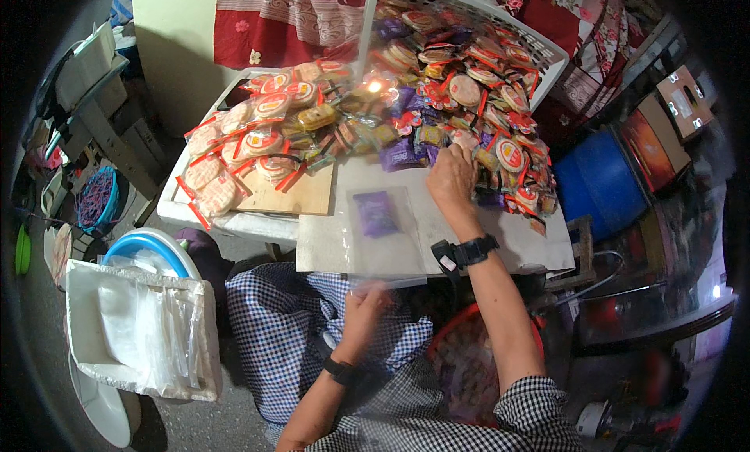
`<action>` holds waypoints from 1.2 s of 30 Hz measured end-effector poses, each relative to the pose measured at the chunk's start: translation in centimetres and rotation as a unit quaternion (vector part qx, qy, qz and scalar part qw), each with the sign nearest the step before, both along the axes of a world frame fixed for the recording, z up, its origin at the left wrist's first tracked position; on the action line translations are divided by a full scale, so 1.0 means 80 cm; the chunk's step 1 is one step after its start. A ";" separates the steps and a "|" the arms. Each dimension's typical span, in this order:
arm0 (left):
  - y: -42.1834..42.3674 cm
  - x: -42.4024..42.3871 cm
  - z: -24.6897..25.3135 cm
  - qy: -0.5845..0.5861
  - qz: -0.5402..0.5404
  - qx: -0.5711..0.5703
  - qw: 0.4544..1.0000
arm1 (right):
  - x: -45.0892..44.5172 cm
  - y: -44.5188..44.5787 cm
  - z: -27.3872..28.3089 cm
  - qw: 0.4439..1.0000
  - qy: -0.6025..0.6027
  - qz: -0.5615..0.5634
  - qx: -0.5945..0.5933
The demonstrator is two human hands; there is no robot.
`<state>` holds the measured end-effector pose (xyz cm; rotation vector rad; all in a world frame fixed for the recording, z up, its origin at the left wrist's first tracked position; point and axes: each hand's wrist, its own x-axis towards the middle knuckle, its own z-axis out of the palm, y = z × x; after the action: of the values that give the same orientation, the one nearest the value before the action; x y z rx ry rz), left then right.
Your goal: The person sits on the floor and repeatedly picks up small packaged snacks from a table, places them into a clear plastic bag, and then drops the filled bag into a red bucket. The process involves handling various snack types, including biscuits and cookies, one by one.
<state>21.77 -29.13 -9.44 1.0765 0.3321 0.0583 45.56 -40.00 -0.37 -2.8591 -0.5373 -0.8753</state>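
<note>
A clear plastic bag (404,241) lies flat on the pale board at the table's front edge, with one purple snack packet (375,213) inside. At the bag's near edge is my left hand (366,312), its fingers pinched on the plastic and slightly blurred. My right hand (454,176) reaches into the front of a large heap of wrapped snacks. Its fingertips touch a round rice cracker packet (464,138); whether they grip it is hidden. Purple packets (399,155) lie just left of that hand, and a red-edged cracker packet (510,154) is to its right.
A white plastic basket (548,56) lies tipped behind the heap. More rice cracker packets (220,191) cover the left side, by a wooden board (304,189). Lower left, a white foam box (82,329) holds clear bags. A blue drum (603,182) stands at right.
</note>
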 end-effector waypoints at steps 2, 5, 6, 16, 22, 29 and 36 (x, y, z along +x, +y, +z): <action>-0.001 0.000 -0.008 -0.017 -0.001 -0.015 1.000 | -0.002 -0.029 0.000 0.996 -0.052 0.054 0.055; 0.001 -0.001 -0.004 -0.012 -0.010 -0.008 1.000 | -0.036 -0.065 0.004 0.902 0.182 0.088 0.382; -0.001 0.000 0.000 -0.008 -0.019 -0.002 1.000 | -0.042 -0.092 -0.008 0.880 0.195 0.128 0.414; 0.000 -0.003 -0.004 -0.015 -0.019 0.012 1.000 | -0.250 -0.094 0.021 0.792 0.338 0.173 0.477; 0.004 -0.003 -0.012 0.002 -0.010 0.006 1.000 | -0.301 -0.090 0.013 0.892 0.179 0.372 0.185; 0.003 -0.001 0.006 -0.018 0.012 0.021 1.000 | -0.293 -0.091 -0.010 0.901 0.147 0.396 0.102; 0.006 -0.004 0.005 -0.042 0.000 -0.005 0.999 | -0.280 -0.081 -0.012 0.913 0.098 0.393 0.054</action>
<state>21.48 -28.67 -9.03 1.0607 0.2554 0.1014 23.17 -46.46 -1.32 -2.2398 -1.4041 -0.4393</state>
